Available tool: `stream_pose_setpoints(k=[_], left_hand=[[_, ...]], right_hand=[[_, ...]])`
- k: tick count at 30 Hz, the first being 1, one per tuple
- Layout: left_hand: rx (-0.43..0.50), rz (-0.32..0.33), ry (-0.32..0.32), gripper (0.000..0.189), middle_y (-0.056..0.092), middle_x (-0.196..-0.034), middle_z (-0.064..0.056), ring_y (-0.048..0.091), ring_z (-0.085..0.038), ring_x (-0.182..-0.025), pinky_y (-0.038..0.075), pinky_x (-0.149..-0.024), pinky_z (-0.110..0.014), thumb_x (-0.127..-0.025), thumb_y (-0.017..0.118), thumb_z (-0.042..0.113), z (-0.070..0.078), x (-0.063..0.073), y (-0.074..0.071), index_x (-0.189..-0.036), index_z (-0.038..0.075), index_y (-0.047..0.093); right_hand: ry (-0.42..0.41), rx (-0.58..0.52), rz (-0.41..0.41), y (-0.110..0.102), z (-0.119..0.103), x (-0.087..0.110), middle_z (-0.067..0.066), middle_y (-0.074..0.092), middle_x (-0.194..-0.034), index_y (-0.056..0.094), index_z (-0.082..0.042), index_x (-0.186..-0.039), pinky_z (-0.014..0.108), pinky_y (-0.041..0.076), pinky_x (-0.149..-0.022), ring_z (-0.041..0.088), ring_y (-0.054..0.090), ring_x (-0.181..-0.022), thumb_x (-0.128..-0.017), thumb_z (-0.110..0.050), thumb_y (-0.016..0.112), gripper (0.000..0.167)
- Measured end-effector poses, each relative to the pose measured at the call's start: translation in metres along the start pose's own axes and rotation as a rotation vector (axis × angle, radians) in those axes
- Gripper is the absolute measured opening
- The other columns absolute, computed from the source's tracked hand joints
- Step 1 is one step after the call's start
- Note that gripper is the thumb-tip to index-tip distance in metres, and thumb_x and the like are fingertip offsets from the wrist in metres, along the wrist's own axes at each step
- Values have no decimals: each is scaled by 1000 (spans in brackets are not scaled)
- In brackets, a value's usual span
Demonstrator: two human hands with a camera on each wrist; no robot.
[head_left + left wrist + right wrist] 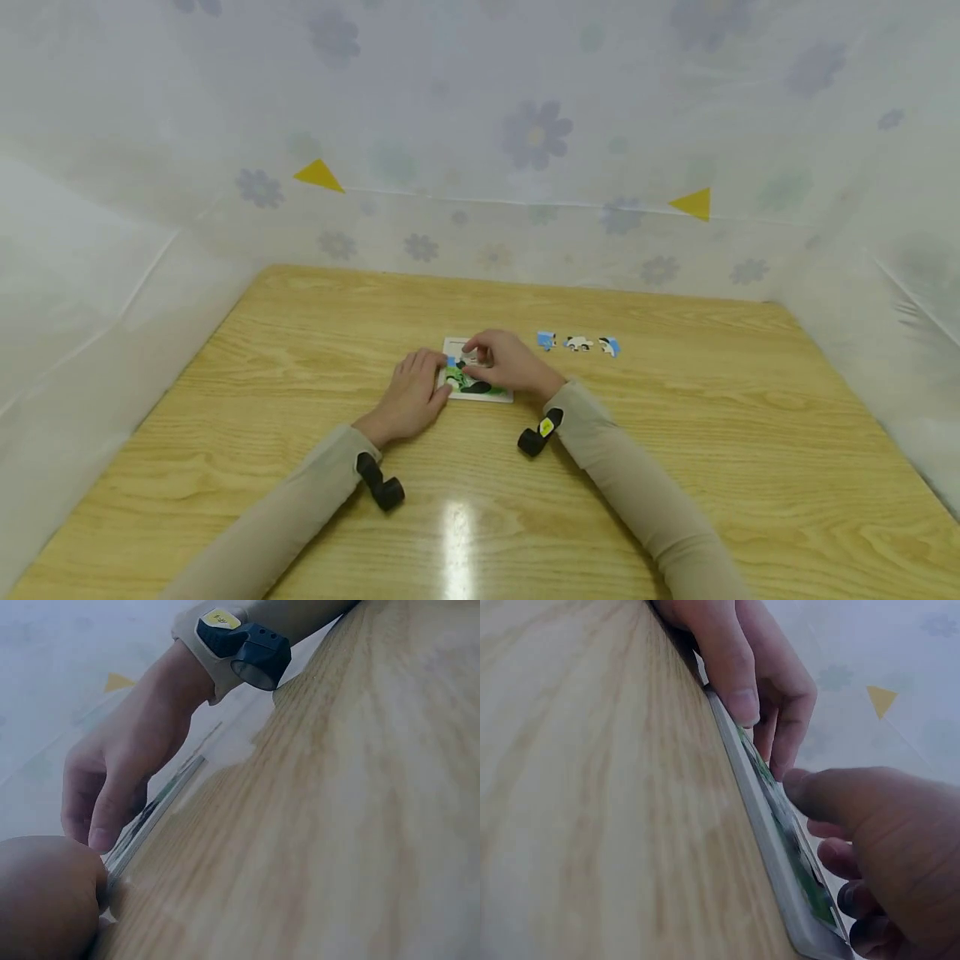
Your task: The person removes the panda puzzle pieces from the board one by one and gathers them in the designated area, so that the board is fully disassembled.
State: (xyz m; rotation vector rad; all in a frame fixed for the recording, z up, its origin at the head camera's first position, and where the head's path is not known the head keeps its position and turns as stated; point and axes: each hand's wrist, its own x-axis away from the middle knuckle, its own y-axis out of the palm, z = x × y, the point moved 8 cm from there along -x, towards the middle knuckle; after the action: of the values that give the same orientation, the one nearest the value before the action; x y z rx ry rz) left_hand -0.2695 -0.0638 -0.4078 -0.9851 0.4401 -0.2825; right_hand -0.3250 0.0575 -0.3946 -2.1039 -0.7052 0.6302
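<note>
A small jigsaw board (480, 397) with a white rim and a green, blue and black picture lies flat on the wooden table. At its left edge rests my left hand (408, 396), with the thumb (742, 705) and fingers on the rim and fairly straight. My right hand (510, 362) reaches over the board from the right. Between its curled thumb and forefinger shows a pale puzzle piece (472, 359), pinched close to the board surface. Its other fingers curl beneath the palm, and the hand hides the board's upper right part.
Three loose puzzle pieces lie in a row beyond the right hand: a blue one (547, 340), a black-and-white one (578, 343) and a blue-and-white one (610, 346). The wooden table (300, 333) meets a pale flowered curtain (450, 242) behind.
</note>
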Motion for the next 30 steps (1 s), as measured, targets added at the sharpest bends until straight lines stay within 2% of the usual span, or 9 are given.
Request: stream_pose_setpoints(k=[6, 12, 18, 22, 30], left_hand=[[6, 48, -25, 38, 48, -124, -17, 43, -32, -116, 34, -100, -50, -95, 56, 24, -4, 1, -4, -122, -1, 47], [4, 90, -32, 34, 49, -118, -15, 45, -30, -107, 37, -90, -45, -94, 59, 26, -5, 3, -9, -115, 1, 51], [-1, 103, -11, 26, 48, -113, -14, 44, -31, -100, 36, -84, -45, -93, 60, 25, -3, 5, -12, -106, 3, 53], [-11, 101, -14, 27, 48, -113, -14, 45, -31, -101, 37, -85, -47, -94, 60, 26, -2, 6, -13, -106, 3, 54], [-6, 81, -46, 26, 47, -114, -13, 44, -30, -103, 37, -89, -47, -95, 57, 28, -5, 7, -13, -107, 4, 54]], right_hand=[[37, 100, -32, 4, -2, -3, 2, 61, -85, 67, -6, -106, 26, 48, -72, 10, 54, -74, -88, -25, 71, 27], [117, 27, -111, 10, -3, -11, 3, 60, -86, 64, -3, -105, 26, 47, -72, 11, 54, -76, -87, -21, 70, 26], [182, -61, -138, 12, -2, -13, 2, 57, -81, 61, -2, -104, 23, 46, -68, 10, 52, -71, -87, -16, 70, 24], [190, -106, -126, 12, -3, -13, 2, 55, -80, 57, -4, -102, 23, 45, -68, 11, 52, -72, -86, -13, 71, 23], [163, -121, -104, 12, -2, -13, 2, 57, -86, 55, -8, -98, 23, 44, -67, 12, 53, -75, -86, -12, 69, 19]])
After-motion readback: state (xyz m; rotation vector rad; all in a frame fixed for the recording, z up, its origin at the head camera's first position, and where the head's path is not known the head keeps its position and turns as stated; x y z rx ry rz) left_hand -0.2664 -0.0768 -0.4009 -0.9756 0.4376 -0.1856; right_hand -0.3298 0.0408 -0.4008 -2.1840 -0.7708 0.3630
